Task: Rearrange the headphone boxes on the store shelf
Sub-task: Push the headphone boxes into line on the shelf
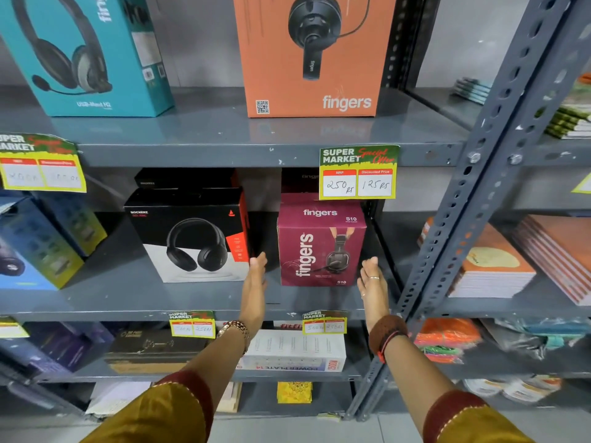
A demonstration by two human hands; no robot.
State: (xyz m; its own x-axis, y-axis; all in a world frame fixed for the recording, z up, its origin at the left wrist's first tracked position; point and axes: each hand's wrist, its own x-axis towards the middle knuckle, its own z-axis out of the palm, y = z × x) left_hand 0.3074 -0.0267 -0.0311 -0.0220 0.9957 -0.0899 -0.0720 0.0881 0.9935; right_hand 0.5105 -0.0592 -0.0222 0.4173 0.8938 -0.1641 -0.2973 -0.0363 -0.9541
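Observation:
A maroon "fingers S10" headphone box (320, 247) stands on the middle grey shelf (160, 302). My left hand (256, 276) is flat and open just left of it, not touching. On the box's right, my right hand (372, 282) is held open the same way, a small gap away. A black and white headphone box (188, 235) stands to the left, close to my left hand. On the upper shelf are an orange "fingers" box (313, 55) and a teal headset box (83, 52).
A yellow price tag (358, 172) hangs from the upper shelf edge above the maroon box. Blue boxes (35, 241) fill the left end. A slotted steel upright (454, 244) stands right of my right hand. Notebooks (499, 266) lie on the neighbouring shelf.

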